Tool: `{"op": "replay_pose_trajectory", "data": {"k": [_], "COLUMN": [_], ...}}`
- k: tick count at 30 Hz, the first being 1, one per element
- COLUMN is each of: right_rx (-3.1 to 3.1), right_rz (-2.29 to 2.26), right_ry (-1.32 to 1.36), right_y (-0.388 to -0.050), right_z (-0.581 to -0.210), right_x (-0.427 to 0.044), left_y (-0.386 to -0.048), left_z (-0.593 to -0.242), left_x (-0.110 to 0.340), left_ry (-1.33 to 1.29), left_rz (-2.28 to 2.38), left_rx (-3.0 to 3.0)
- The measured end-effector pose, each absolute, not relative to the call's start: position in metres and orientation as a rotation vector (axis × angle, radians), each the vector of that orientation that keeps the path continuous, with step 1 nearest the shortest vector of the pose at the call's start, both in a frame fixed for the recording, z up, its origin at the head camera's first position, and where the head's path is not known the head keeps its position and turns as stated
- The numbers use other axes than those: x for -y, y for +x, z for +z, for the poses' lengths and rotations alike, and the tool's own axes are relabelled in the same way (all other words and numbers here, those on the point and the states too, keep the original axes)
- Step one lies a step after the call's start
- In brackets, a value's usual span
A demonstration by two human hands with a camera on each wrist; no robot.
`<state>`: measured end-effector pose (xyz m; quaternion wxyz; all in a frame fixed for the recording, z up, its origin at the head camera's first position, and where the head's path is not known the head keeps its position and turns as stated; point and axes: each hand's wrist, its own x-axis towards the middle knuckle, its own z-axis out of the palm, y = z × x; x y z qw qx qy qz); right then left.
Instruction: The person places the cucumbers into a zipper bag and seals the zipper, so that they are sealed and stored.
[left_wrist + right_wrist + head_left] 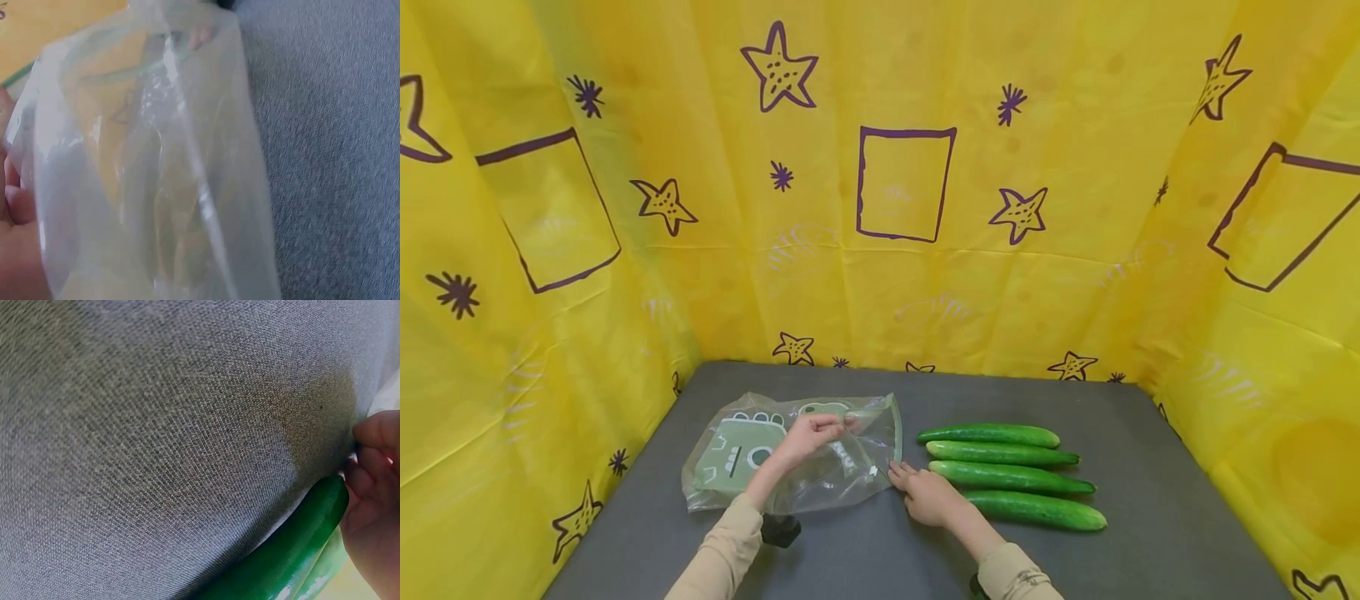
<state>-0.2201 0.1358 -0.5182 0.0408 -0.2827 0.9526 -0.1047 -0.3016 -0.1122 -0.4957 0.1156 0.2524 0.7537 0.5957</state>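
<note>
The left hand (pixel 809 437) and right hand (pixel 929 497) pinch the bag (pixel 741 458) near its mouth, which faces the crosswise cucumbers (pixel 1011 477), nearer the right hand.

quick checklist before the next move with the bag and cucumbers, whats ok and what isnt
1. Left hand on the bag: ok, it pinches the upper film near the mouth.
2. Right hand in place: ok, at the mouth's near corner.
3. Green-edged mouth facing the cucumbers: ok.
4. All four cucumbers on the table, outside the bag: ok.
5. A hand free for a cucumber: not ok, both are at the bag.
6. Mouth wide enough: cannot tell.
</note>
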Motion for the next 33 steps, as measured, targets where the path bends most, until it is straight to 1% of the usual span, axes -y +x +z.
{"op": "replay_pose_trajectory", "data": {"k": [6,12,19,29,33], "right_rx": [-2.912,-2.913,-2.904,-2.905,-2.91], "right_rz": [-0.322,-0.315,-0.314,-0.355,-0.393], "right_ry": [-0.862,-0.856,-0.845,-0.849,-0.849], "right_y": [-0.22,-0.221,-0.221,-0.221,-0.222], "right_z": [-0.519,-0.52,-0.519,-0.52,-0.523], "right_x": [-0.136,-0.136,-0.135,-0.133,-0.138], "left_y": [-0.301,-0.297,-0.286,-0.276,-0.275], "left_z": [-0.503,-0.501,-0.496,-0.505,-0.507], "left_x": [0.106,0.101,0.093,0.083,0.079], "left_ry": [0.723,0.739,0.584,0.385,0.389], "left_rz": [1.82,1.803,1.791,1.943,1.941], "left_rx": [-2.239,-2.293,-2.403,-2.444,-2.479]}}
